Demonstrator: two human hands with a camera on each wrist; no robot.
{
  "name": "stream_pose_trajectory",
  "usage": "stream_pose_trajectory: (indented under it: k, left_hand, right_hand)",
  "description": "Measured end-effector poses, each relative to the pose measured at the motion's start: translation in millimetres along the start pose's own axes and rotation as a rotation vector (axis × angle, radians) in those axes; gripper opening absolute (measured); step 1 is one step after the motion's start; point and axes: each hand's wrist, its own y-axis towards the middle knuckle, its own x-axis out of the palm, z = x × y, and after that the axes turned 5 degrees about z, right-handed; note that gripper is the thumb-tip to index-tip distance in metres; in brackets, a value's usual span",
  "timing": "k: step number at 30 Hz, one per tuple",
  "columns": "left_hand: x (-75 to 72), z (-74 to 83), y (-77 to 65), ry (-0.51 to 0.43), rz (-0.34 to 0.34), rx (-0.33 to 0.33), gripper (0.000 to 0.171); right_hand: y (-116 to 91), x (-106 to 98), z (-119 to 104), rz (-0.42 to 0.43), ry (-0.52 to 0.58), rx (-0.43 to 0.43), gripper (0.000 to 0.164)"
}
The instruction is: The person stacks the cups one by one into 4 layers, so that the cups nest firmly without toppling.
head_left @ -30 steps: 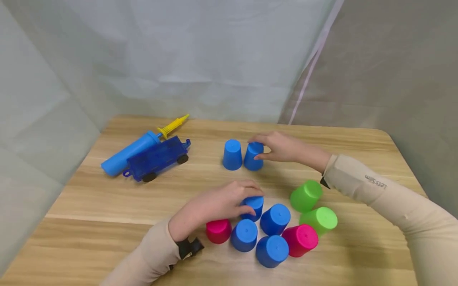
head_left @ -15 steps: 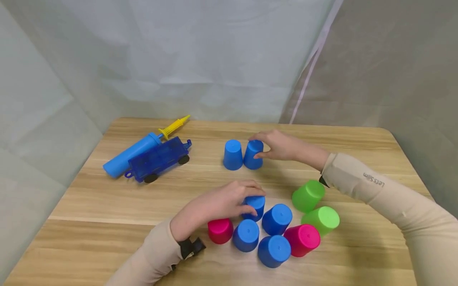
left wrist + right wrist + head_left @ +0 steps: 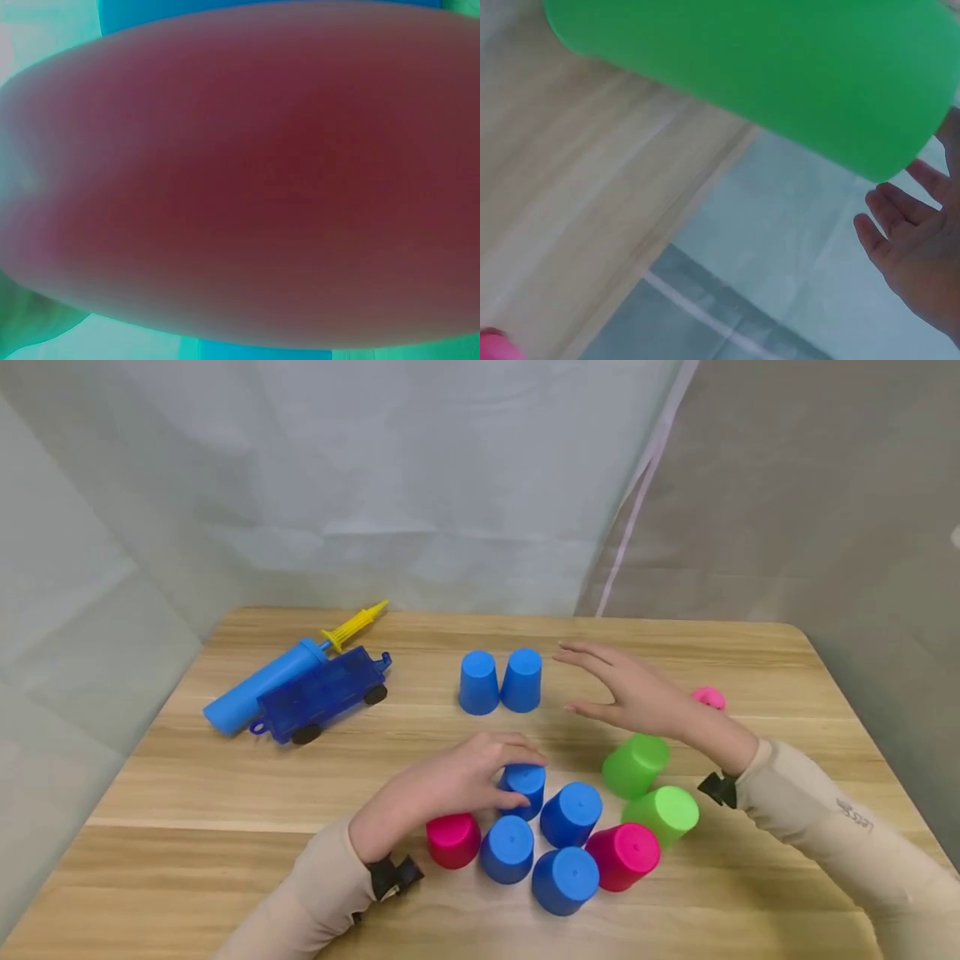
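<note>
My left hand [image 3: 457, 785] grips an upside-down blue cup [image 3: 527, 783] from above, thumb on its near side. My right hand [image 3: 637, 689] is in the air with fingers spread, just right of two upside-down blue cups, a left one [image 3: 478, 683] and a right one [image 3: 522, 682], and apart from both. Around the gripped cup stand more blue cups [image 3: 572, 814], a pink cup [image 3: 453, 842] partly under my left wrist, another pink cup [image 3: 624, 857] and two green cups [image 3: 636, 767]. A blurred reddish surface fills most of the left wrist view.
At the left of the wooden table [image 3: 225, 793] lie a blue air pump [image 3: 266, 685] with a yellow nozzle end [image 3: 356, 625] and a dark blue toy wagon [image 3: 322, 693]. A small pink object [image 3: 708, 697] is half hidden behind my right wrist. Grey cloth [image 3: 420, 485] hangs behind.
My right hand has let go of the right-hand back blue cup and moved to the right, fingers opening. A pink object now shows behind that wrist. My left hand keeps its grip.
</note>
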Motion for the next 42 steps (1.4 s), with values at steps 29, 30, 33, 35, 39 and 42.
stream_pose_trajectory:
  k: [29, 30, 33, 35, 39, 42]
  left_hand:
    - [5.0, -7.2, 0.1, -0.156, 0.059, -0.094, 0.048]
    - [5.4, -7.2, 0.3, -0.160, 0.062, -0.093, 0.048]
    - [7.1, -7.1, 1.4, -0.170, 0.068, -0.085, 0.048]
    - [7.3, -7.9, 2.4, -0.168, 0.069, -0.066, 0.048]
    - [3.8, -10.8, 4.5, -0.122, 0.050, 0.003, 0.049]
    - [-1.5, -13.0, 7.2, -0.083, 0.024, 0.040, 0.050]
  right_hand:
    - [-99, -12, 31, -0.099, 0.365, 0.077, 0.054]
    - [-100, -11, 32, -0.122, 0.375, 0.082, 0.052]
    - [-103, -11, 36, -0.171, 0.397, 0.085, 0.048]
    - [-104, -12, 37, -0.187, 0.404, 0.097, 0.048]
    - [-105, -12, 36, -0.194, 0.407, 0.139, 0.049]
    - [-102, -11, 35, -0.199, 0.420, 0.163, 0.050]
